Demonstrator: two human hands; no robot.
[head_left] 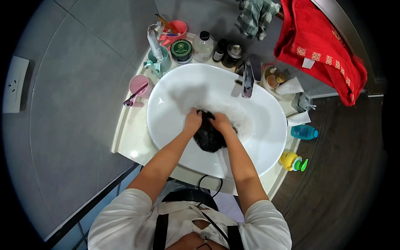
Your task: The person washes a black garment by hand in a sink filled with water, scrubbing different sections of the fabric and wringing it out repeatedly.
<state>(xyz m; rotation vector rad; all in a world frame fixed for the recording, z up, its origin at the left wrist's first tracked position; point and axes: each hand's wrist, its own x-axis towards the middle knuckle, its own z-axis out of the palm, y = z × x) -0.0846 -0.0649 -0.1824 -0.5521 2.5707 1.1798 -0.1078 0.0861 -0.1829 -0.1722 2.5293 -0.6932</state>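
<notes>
A bunched, wet black cloth (209,136) lies in the white oval sink (166,98), with pale suds (243,125) beside it. My left hand (193,121) grips the cloth's upper left part, its fingers closed on the fabric. On the upper right part, my right hand (220,122) is closed on the same cloth, close to the left one. Both sets of fingertips are partly hidden in the dark folds. The chrome faucet (250,75) stands at the sink's far right rim, apart from my hands.
Pink (139,86) and teal (163,62) cups line the counter's left side. Jars and bottles, including a clear bottle (203,46), stand behind the sink. A blue bottle (304,132) and yellow pump bottle (290,161) edge the right side. A red towel (316,50) hangs at the upper right.
</notes>
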